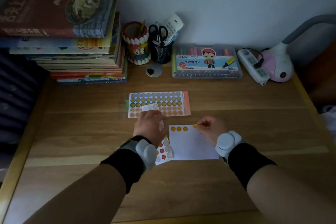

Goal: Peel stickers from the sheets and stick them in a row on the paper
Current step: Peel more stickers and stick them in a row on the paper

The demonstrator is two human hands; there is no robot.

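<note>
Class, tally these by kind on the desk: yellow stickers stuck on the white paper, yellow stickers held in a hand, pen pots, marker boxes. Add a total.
Yellow stickers stuck on the white paper: 3
Yellow sticker pinched in the right hand: 1
Pen pots: 2
Marker boxes: 1
Total: 7

The bare left forearm (pixel 87 192) and bare right forearm (pixel 283 192) extend forward from the lower frame edge and converge slightly. Each wrist carries a black fabric band with a rounded white-and-grey module: left module (pixel 145 151), right module (pixel 227 143). The left hand (pixel 148 125) lies palm down with its fingers loosely extended forward. The right hand (pixel 211 127) is turned inward, thumb and forefinger pinching a small round yellow sticker (pixel 195 125), the other fingers curled.
</note>
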